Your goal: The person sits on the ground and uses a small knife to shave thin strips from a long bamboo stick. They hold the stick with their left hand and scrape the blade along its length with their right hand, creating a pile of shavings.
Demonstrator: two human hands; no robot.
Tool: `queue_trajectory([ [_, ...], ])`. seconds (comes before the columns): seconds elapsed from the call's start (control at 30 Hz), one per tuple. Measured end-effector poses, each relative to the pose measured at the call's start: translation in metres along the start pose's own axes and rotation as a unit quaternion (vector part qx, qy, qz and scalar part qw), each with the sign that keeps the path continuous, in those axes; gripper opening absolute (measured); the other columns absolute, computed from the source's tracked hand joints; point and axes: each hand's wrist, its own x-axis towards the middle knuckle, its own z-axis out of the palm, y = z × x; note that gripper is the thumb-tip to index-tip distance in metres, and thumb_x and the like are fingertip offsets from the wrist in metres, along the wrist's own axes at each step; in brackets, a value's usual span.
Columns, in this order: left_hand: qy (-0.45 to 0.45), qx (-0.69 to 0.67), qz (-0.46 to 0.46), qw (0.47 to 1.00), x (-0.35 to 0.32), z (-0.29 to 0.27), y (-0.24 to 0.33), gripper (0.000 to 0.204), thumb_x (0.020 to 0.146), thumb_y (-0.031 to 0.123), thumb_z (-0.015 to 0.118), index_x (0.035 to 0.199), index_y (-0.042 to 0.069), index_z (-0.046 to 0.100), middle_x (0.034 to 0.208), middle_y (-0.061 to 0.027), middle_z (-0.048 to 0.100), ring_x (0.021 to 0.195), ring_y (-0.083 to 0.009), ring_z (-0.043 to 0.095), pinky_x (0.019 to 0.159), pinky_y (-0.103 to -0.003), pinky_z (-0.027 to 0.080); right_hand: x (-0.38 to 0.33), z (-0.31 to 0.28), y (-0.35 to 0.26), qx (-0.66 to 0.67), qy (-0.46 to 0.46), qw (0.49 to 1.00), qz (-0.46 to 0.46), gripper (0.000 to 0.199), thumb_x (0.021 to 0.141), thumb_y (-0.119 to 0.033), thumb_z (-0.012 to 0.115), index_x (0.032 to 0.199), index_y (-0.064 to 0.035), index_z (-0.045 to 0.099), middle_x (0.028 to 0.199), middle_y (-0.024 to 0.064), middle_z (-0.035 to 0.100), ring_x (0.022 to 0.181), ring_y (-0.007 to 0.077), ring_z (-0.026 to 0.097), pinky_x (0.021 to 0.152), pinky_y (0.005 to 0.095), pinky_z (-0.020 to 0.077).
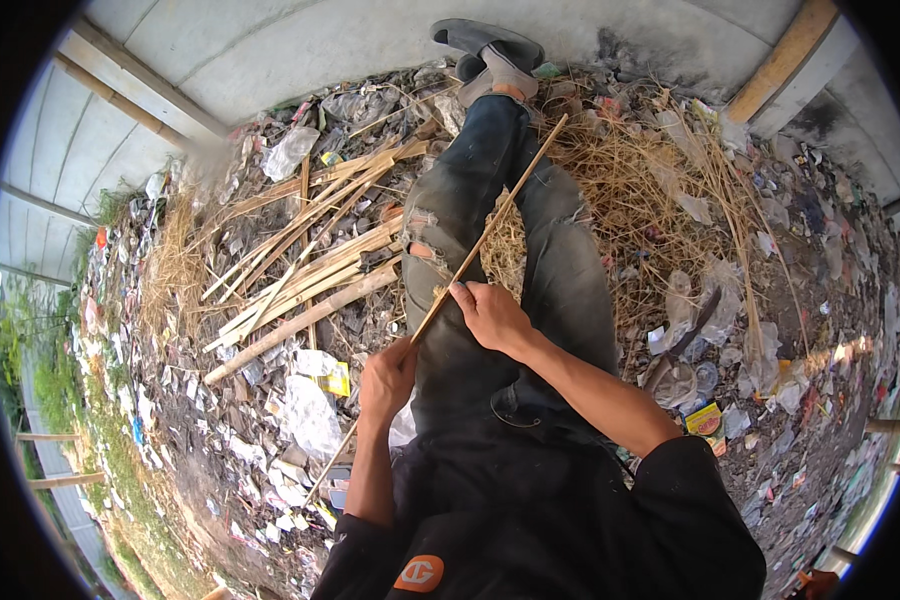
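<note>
I hold a long thin bamboo strip point(495, 220) slanted across my lap, its far end near my shoes point(495, 55). My left hand point(385, 380) grips the strip low down. My right hand point(490, 315) pinches it a little higher, fingers closed on it over my thigh. I sit with my legs in torn dark jeans point(470, 200) stretched forward. The strip's near end runs down past my left forearm toward the ground.
A pile of split bamboo strips and poles point(300, 270) lies to my left. Dry straw point(650, 180) and scattered litter cover the ground to the right. A dark curved blade point(682, 340) lies by my right leg. A concrete wall point(270, 50) stands behind.
</note>
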Motion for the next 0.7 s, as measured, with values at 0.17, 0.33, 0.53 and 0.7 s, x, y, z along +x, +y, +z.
queue_trajectory([
  [0.17,0.001,-0.010,0.001,1.000,-0.004,0.001,0.000,0.020,0.103,0.019,0.063,0.109,0.004,0.074,0.076,-0.0262,0.064,0.068,-0.0441,0.066,0.062,-0.045,0.049,0.013,0.002,0.019,0.167,-0.073,0.983,0.002,0.062,0.110,-0.047,0.049,0.071,-0.0014,0.059,0.059,0.0147,0.057,0.057,0.0331,0.058,0.060,0.0471,0.0427],
  [0.33,0.013,-0.016,0.013,1.000,-0.004,0.002,-0.002,0.021,0.101,0.018,0.064,0.112,0.004,0.075,0.078,-0.0266,0.065,0.070,-0.0440,0.067,0.062,-0.045,0.049,0.021,-0.014,0.033,0.345,-0.252,0.889,0.163,0.059,0.110,-0.047,0.051,0.071,-0.0031,0.054,0.056,0.0060,0.050,0.053,0.0208,0.055,0.055,0.0433,0.0413],
  [0.53,0.016,-0.002,0.014,1.000,-0.005,0.001,0.001,0.020,0.101,0.016,0.063,0.111,0.004,0.075,0.079,-0.0265,0.066,0.071,-0.0441,0.068,0.064,-0.047,0.050,0.004,-0.005,0.005,0.042,-0.009,0.999,-0.015,0.056,0.110,-0.046,0.050,0.081,0.0003,0.063,0.067,0.0231,0.064,0.069,0.0407,0.068,0.063,0.0486,0.0494],
  [0.7,0.025,-0.028,0.033,0.999,-0.003,0.003,0.000,0.017,0.099,0.014,0.064,0.107,0.004,0.074,0.079,-0.0262,0.066,0.071,-0.0449,0.067,0.064,-0.047,0.050,0.005,0.004,0.020,0.128,-0.034,0.991,-0.034,0.055,0.111,-0.044,0.050,0.077,-0.0017,0.061,0.059,0.0155,0.058,0.056,0.0309,0.058,0.060,0.0431,0.0467],
])
